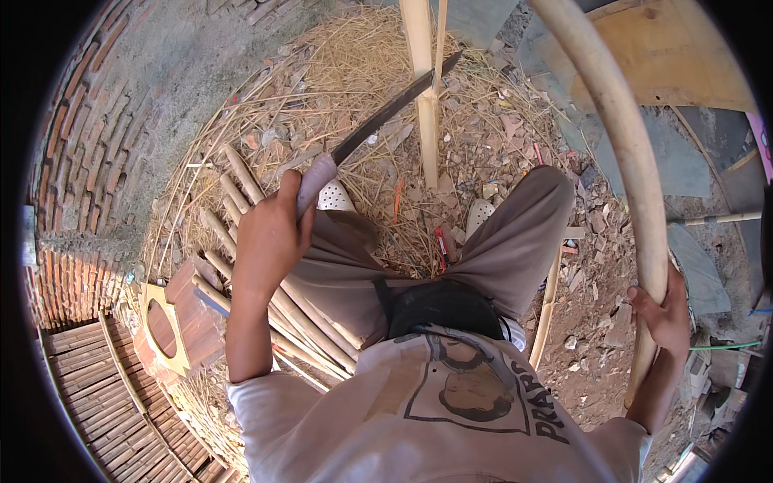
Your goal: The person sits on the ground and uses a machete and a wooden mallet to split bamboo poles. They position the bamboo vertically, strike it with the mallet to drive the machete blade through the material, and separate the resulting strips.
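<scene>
The right grip [662, 315] is wrapped round a probably stiff, weighty pole [636, 153], near its lower end. The left grip [270, 237] encloses a machete [386, 115] by its handle [316, 183], the safe hold; beyond, the blade crosses light-looking split bamboo [429, 149].

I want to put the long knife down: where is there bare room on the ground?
Barest: the brown dirt seen between the bamboo strip and the pole in the right hand, though rubble dots it. Crowded: the left side, under bundled bamboo, and between the shoes, strewn with straw.
</scene>
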Available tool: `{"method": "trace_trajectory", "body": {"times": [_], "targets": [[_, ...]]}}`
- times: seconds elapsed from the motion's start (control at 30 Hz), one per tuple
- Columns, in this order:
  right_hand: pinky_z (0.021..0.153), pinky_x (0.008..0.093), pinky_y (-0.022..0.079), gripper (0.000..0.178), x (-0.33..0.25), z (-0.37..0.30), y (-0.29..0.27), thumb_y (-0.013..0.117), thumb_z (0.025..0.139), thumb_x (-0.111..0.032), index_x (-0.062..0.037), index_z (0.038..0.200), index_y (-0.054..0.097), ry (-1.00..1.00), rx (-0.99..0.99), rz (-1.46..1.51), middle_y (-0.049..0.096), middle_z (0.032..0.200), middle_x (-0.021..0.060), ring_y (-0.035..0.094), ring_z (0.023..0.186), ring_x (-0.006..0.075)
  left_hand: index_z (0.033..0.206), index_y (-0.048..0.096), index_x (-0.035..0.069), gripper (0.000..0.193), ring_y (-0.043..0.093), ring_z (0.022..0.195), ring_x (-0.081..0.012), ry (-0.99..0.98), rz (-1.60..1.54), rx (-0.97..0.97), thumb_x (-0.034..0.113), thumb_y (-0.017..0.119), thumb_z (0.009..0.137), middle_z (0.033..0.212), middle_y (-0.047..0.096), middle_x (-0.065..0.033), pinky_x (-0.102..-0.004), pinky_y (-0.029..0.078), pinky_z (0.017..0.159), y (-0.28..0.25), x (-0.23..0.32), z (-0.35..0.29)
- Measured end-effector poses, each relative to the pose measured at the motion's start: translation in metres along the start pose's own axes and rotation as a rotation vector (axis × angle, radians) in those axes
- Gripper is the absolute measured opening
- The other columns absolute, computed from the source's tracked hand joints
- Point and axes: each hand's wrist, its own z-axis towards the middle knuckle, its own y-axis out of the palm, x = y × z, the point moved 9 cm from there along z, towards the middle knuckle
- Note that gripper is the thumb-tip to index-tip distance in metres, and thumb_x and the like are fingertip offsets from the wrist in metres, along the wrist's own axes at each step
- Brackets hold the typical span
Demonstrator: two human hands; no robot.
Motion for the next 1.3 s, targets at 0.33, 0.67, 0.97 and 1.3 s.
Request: {"method": "trace_trajectory", "body": {"times": [0.33,0.67,0.97,1.3], "targets": [[0.05,0.0293,0.049,0.029,0.004,0.023,0.03,0.065,0.089,-0.022,-0.0003,0.101,0.051,-0.29,-0.013,0.144,0.056,0.071,0.0095,0.055,0.053,0.0153,0.107,0.048,0.007,0.024,0.063,0.07,-0.046,-0.008,-0.034,-0.001,0.017,0.062,0.09,0.071,0.064,-0.0242,-0.0537,0.046,0.059,0.004,0.003,-0.002],[0.048,0.0266,0.047,0.056,-0.018,-0.036,-0.037,0.071,0.082,-0.026,0.0048,0.12,0.044,-0.326,0.148,0.184,0.054,0.074,0.0092,0.054,0.055,0.0146,0.107,0.048,0.007,0.025,0.064,0.068,-0.043,-0.003,-0.056,-0.008,0.014,0.062,0.088,0.072,0.064,-0.0222,-0.0521,0.048,0.058,0.019,-0.018,0.0],[0.05,0.0296,0.049,0.029,0.038,0.031,0.072,0.066,0.086,-0.017,0.002,0.103,0.052,-0.122,-0.182,0.025,0.058,0.074,0.0099,0.059,0.059,0.015,0.104,0.048,0.007,0.022,0.063,0.065,-0.0414,0.069,-0.028,0.032,0.013,0.062,0.087,0.069,0.063,-0.0207,-0.051,0.048,0.058,0.012,-0.002,-0.003],[0.045,0.0253,0.045,0.07,-0.045,-0.026,-0.057,0.07,0.079,-0.038,0.0091,0.121,0.039,-0.43,0.091,0.161,0.056,0.074,0.0122,0.055,0.054,0.0147,0.106,0.048,0.007,0.026,0.063,0.064,-0.0409,0.041,-0.012,0.006,0.013,0.063,0.085,0.068,0.063,-0.0196,-0.0512,0.049,0.058,0.018,-0.014,-0.008]]}}
